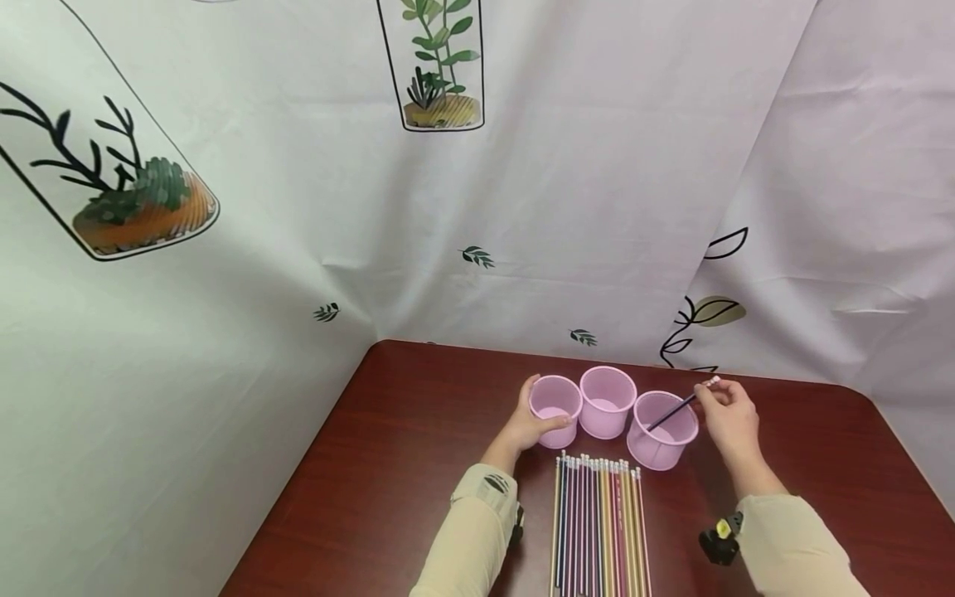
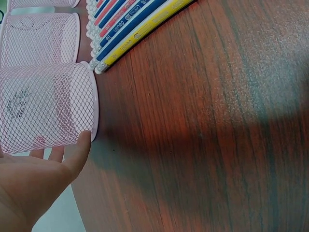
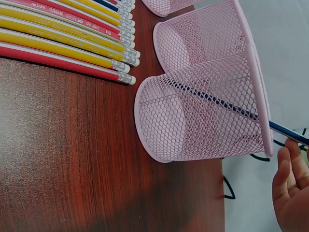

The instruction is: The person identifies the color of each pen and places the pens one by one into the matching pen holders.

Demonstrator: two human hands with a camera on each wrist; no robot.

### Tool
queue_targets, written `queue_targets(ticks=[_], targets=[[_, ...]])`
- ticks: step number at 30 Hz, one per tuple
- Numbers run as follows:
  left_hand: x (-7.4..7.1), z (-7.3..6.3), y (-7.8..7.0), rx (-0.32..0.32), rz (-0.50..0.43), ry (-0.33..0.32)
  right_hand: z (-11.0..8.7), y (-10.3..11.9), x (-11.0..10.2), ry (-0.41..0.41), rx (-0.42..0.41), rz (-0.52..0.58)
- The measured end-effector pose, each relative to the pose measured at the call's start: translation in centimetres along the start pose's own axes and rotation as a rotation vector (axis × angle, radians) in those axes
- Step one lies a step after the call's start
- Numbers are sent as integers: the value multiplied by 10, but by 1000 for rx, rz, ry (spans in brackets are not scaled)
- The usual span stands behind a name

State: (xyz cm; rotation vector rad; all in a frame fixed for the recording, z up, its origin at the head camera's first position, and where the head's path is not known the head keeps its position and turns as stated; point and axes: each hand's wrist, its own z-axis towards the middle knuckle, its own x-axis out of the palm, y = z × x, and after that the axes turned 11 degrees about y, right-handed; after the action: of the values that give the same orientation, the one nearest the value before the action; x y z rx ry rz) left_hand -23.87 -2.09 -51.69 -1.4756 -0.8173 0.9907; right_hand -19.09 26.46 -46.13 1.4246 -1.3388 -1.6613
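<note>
Three pink mesh pencil cups stand side by side. Round the left cup (image 1: pixel 558 434) my left hand (image 1: pixel 525 424) is placed, thumb across the near side and fingers along the far left side. The left wrist view shows that thumb (image 2: pixel 79 154) against the mesh. Beside it stands the middle cup (image 1: pixel 606 425). At the right cup (image 1: pixel 656 456), my right hand (image 1: pixel 731 421) pinches a dark blue pencil (image 1: pixel 675 410) near its eraser end. The pencil slants down inside that cup, its lower part visible through the mesh in the right wrist view.
A row of several pencils (image 1: pixel 597 531), yellow, red, blue and dark, lies in front of the cups with erasers toward them. They rest on a reddish-brown wooden table (image 1: pixel 418 464). Behind its back edge hangs a pale curtain (image 1: pixel 582 207) printed with plants.
</note>
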Motion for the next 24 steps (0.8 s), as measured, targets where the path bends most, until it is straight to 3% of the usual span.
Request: queue_targets(ticks=[19, 24], targets=[[-1, 1, 1, -14, 5, -9, 0, -12, -5, -11, 14, -10], [-1, 1, 2, -3, 9, -12, -1, -10, -5, -62, 39, 0]])
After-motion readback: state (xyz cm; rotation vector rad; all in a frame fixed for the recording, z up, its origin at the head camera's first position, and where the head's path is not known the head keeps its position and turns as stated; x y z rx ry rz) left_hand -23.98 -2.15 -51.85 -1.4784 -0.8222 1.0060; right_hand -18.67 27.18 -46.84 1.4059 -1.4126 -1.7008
